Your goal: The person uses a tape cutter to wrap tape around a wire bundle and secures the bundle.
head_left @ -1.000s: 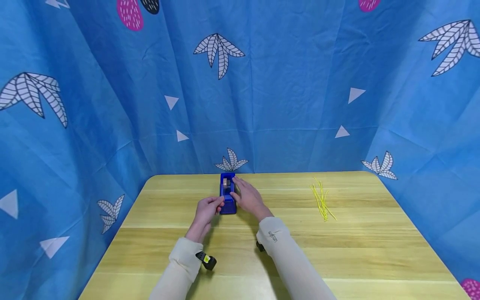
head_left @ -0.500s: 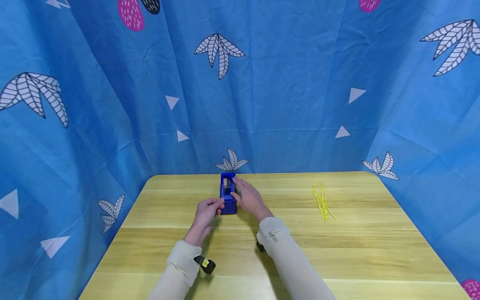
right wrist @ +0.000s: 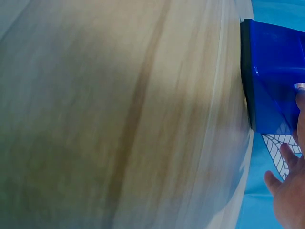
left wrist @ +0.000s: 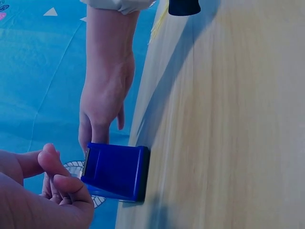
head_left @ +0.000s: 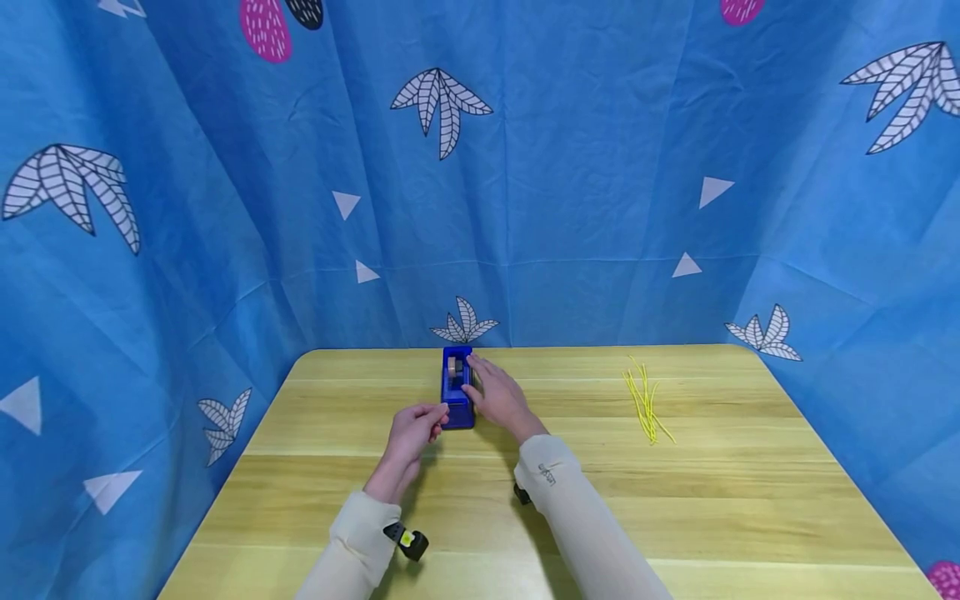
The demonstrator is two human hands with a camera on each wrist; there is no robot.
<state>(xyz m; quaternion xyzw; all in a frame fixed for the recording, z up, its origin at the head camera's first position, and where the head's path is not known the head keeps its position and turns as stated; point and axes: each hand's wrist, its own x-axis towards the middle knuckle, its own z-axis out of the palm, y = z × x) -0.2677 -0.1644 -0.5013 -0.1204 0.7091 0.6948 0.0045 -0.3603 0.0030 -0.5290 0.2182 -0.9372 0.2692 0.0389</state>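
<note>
A blue tape dispenser [head_left: 459, 412] stands at the back of the table, a tape roll [head_left: 452, 367] seated in its top. At the dispenser's front edge, my left hand [head_left: 411, 432] pinches the tape end between thumb and index finger; the thin strip itself is hardly visible. In the left wrist view those left fingertips [left wrist: 50, 160] are beside the dispenser's upper front. My right hand [head_left: 504, 400] rests against the dispenser's right side, its fingers spread fairly straight and the thumb near the rim. The right wrist view shows this hand [right wrist: 291, 195] only partly, cut off at the frame's edge.
Several thin yellow strands [head_left: 647, 402] lie in a loose bundle on the right of the wooden table [head_left: 720, 500]. A blue patterned curtain [head_left: 570, 208] hangs along the table's back and sides, close behind the dispenser.
My left hand has drawn back slightly toward me from the dispenser's front, still pinching. My right hand and the dispenser stay in place.
</note>
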